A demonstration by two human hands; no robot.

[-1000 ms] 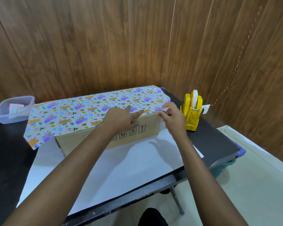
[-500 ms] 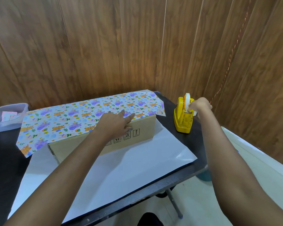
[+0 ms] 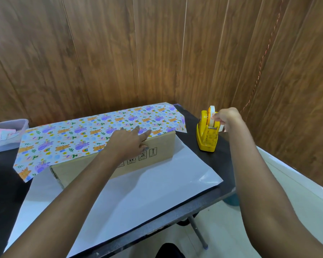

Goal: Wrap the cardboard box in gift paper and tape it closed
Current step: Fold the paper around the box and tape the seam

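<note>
On the counter [image 3: 2,183], the cardboard box [image 3: 162,146] sits on the gift paper [image 3: 73,135], and my flat left hand [image 3: 128,141] pins the printed flap to its top. My right hand [image 3: 225,117] pinches tape [image 3: 212,112] at the dispenser [image 3: 206,135]. If that pressure eases, I think the flap slips back. The tape's loose end is hidden behind my fingers.

Got my left hand [image 3: 128,144] flat on the gift paper [image 3: 73,138] where it laps over the cardboard box [image 3: 162,148]'s top front edge, and my right hand [image 3: 225,117] off to the side pinching the tape roll [image 3: 211,113] in the yellow dispenser [image 3: 207,136] on the black table [image 3: 222,161].
</note>
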